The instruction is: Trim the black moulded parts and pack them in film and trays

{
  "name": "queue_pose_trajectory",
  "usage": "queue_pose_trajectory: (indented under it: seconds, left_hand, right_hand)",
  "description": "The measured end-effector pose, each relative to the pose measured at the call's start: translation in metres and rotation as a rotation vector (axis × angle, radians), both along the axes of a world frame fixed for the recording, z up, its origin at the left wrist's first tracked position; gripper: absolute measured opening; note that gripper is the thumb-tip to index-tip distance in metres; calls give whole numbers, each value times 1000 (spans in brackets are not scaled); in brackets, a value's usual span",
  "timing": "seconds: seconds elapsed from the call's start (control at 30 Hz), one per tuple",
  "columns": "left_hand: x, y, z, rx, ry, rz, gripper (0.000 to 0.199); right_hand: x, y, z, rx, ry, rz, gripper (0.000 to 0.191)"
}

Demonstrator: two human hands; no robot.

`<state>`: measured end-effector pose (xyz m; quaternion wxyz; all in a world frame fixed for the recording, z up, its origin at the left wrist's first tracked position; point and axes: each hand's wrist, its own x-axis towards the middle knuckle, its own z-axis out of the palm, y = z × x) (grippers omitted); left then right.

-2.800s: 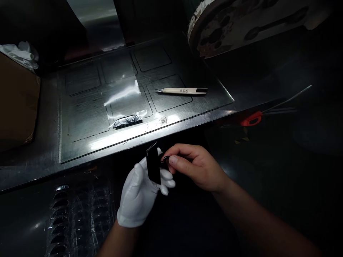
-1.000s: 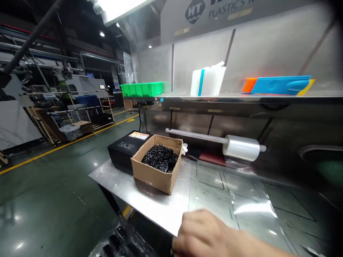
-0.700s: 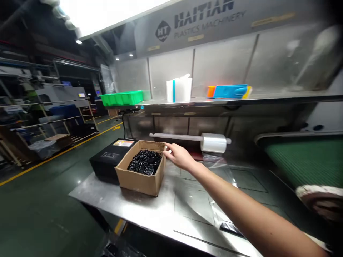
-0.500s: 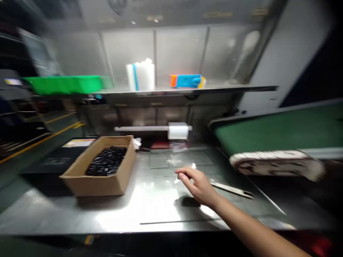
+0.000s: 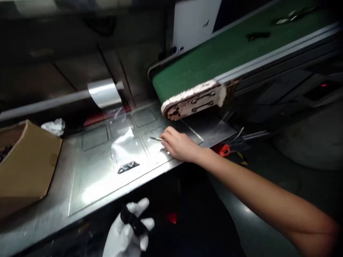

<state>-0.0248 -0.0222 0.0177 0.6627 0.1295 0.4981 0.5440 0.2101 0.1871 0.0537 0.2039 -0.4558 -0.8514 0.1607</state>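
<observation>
My left hand (image 5: 124, 232), in a white glove, is near the bottom of the view, below the table edge. Its fingers are closed around a small black part (image 5: 134, 222). At the right side of the table, my bare right hand (image 5: 178, 144) grips a slim, pale tool (image 5: 157, 139) with a thin tip pointing left. Most of that tool is hidden under my fingers. A small dark piece (image 5: 128, 167) with shiny highlights lies on the clear sheet (image 5: 93, 171) covering the tabletop, to the left of my right hand.
A cardboard box (image 5: 34, 167) stands at the left, beside crumpled white material (image 5: 53, 126). At the back hangs a roll of clear film (image 5: 104, 93) on a bar. A green conveyor belt (image 5: 198, 60) carrying dark parts overhangs the table's right side. An orange-handled tool (image 5: 224, 150) is beyond the edge.
The view has swung right and down. My right hand has gone from hovering above the table to gripping the slim tool. My left hand with the black part has come into view.
</observation>
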Motion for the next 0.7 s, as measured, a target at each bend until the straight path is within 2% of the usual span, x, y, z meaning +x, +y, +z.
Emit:
queue_pose_trajectory:
  seconds: [0.03,0.1,0.17,0.23,0.37,0.43,0.47,0.6,0.7]
  left_hand:
    - [5,1,1,39,-12,26,36]
    - [14,3,1,136,-47,32,32]
    - [21,3,0,179,-81,15,32]
    - [24,2,-3,190,-107,-27,33]
    - [25,-5,-7,172,-166,-169,45]
    - [25,-7,-8,141,-168,-196,55]
    - [26,-7,-8,128,-160,-194,57]
    - [27,-7,-9,108,-151,-187,55]
    - [26,-6,-11,108,-174,-205,55]
  right_hand:
    - [1,-13,3,-55,32,73,30]
    - [4,-39,8,-231,127,309,36]
    - [5,-60,8,-423,207,519,35]
    - [3,-77,2,-537,254,616,28]
    - [-7,-98,-13,-596,283,623,20]
    - [-11,-101,-15,-622,242,613,17]
    - [-12,-101,-14,-640,222,611,20]
    - [-16,-100,-9,-709,146,584,54]
    - [-18,-101,-9,-654,82,555,62]
